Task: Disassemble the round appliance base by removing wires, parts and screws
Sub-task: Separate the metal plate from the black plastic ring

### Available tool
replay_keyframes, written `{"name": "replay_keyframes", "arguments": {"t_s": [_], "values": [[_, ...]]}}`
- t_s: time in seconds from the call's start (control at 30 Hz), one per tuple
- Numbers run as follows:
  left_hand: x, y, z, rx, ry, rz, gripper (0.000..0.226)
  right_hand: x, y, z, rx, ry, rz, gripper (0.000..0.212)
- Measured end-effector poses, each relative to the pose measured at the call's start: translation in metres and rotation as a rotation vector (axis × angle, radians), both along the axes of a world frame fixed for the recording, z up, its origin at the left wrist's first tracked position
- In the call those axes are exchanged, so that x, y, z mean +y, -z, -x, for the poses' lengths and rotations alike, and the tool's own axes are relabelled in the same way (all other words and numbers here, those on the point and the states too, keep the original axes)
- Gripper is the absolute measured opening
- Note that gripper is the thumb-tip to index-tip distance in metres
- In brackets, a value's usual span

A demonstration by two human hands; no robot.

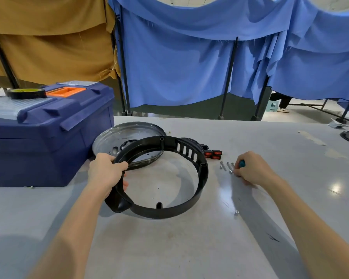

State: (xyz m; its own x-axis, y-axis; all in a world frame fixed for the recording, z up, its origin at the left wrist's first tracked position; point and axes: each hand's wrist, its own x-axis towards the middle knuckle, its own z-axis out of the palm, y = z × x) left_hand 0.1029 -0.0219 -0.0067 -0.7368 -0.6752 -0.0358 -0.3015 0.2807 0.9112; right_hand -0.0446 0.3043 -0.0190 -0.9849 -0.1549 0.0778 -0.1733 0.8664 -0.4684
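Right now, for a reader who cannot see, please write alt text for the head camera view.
A person's left hand grips the rim of a black plastic ring on a grey table, while the right hand holds a teal-handled tool beside loose screws. Behind lie a metal plate, red switches and a blue toolbox.

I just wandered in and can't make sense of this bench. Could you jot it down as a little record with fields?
left hand: grips the left rim of the black ring
right hand: holds a teal-handled tool beside the screws
ring: its far edge overlaps the metal plate
switches: red, lying just right of the ring
loose bit: small, metal, alone on the table
toolbox: blue, at left, with tape on top
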Motion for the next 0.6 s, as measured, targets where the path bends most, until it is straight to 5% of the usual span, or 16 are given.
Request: {"name": "replay_keyframes", "arguments": {"t_s": [0.2,0.3,0.43,0.6], "values": [[-0.001,0.004,0.005,-0.002,0.004,-0.020,0.006,0.000,-0.007,-0.001,0.094,0.008,0.038,0.016],[0.000,0.004,0.006,-0.001,0.021,-0.039,0.006,-0.006,-0.018,-0.008,0.147,-0.041,0.212,0.027],[0.003,0.004,0.007,0.026,0.048,-0.087,0.007,-0.017,-0.034,-0.022,0.043,-0.156,0.474,0.033],[0.004,0.003,0.006,0.055,0.066,-0.090,0.006,-0.014,-0.044,-0.034,-0.185,-0.282,0.331,0.032]]}}
